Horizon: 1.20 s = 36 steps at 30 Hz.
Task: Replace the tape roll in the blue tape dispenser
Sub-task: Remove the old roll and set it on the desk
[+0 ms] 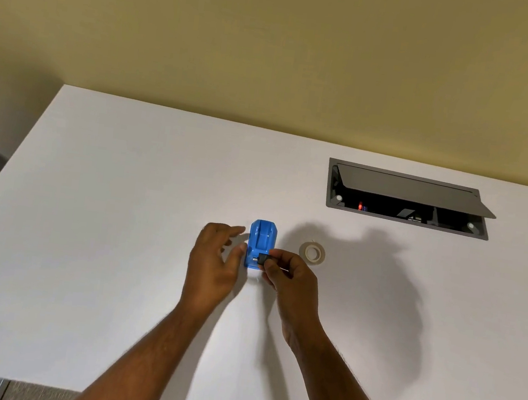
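Observation:
The blue tape dispenser [261,239] stands on the white table [121,215], seen end-on. My left hand [215,263] rests against its left side, thumb touching it and fingers spread. My right hand [289,282] pinches a small black spindle [262,259] at the dispenser's near end; whether the spindle sits in its slot I cannot tell. A clear tape roll [312,253] lies flat on the table just right of the dispenser, beyond my right hand.
A grey recessed cable box [405,200] with its lid propped open sits at the back right of the table. A yellow wall [274,51] rises behind the table. The table's left edge runs diagonally at the left.

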Tool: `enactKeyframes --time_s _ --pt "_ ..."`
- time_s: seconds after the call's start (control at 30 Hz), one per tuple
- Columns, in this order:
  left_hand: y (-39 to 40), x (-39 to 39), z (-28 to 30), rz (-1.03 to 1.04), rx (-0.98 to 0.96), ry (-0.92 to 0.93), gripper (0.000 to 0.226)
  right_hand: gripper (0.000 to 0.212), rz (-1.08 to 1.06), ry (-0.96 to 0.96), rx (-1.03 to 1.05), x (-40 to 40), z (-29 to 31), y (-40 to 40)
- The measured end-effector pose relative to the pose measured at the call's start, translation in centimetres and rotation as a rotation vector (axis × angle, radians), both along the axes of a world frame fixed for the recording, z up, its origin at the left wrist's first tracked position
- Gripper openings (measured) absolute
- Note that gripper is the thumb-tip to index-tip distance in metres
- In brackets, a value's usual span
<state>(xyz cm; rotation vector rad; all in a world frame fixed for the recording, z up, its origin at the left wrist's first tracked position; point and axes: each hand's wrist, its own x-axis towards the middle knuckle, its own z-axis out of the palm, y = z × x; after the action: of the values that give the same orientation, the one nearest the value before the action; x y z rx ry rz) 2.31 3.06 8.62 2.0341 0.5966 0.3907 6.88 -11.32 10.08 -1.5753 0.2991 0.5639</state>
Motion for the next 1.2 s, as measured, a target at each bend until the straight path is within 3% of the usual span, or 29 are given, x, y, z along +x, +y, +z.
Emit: enactKeyframes --time_s 0.23,0.47,0.57,0.63,0.77,0.87,0.97,1.07,1.2 --pt "-2.0 -0.9 0.9 -0.184 -0.214 0.018 0.024 0.014 0.002 0.006 0.027 0.0 -0.2 0.2" --pt "-1.7 -1.0 0.4 -0.156 -0.276 0.068 0.022 0.014 0.086 -0.031 -0.044 0.0 -0.4 -0.1" --pt "-1.7 -0.9 0.4 -0.104 -0.283 0.075 0.02 0.014 0.097 -0.222 -0.369 0.8 -0.9 -0.5" --pt "-1.6 -0.9 0.4 -0.079 -0.277 0.076 0.02 0.024 -0.012 -0.323 -0.602 2.0 -1.4 -1.1" --pt "-1.2 -1.0 0.3 -0.074 -0.26 0.082 0.024 0.067 -0.042 -0.231 -0.789 4.3 -3.3 -2.4" --pt "-1.2 -1.0 0.2 -0.064 -0.267 0.093 0.026 0.08 0.051 -0.252 -0.892 5.4 -4.2 -2.7" --pt "-1.2 -1.0 0.4 -0.061 -0.264 0.092 0.025 0.072 0.109 -0.314 -0.961 6.0 -4.3 -2.6" --pt "-1.2 -0.9 0.6 -0.052 -0.299 0.091 0.025 0.049 0.187 -0.352 -0.987 6.5 -4.2 -2.6" --pt "-1.1 -0.5 1.0 -0.037 -0.354 0.098 0.026 0.037 0.255 -0.385 -0.885 6.4 -3.7 -2.8"
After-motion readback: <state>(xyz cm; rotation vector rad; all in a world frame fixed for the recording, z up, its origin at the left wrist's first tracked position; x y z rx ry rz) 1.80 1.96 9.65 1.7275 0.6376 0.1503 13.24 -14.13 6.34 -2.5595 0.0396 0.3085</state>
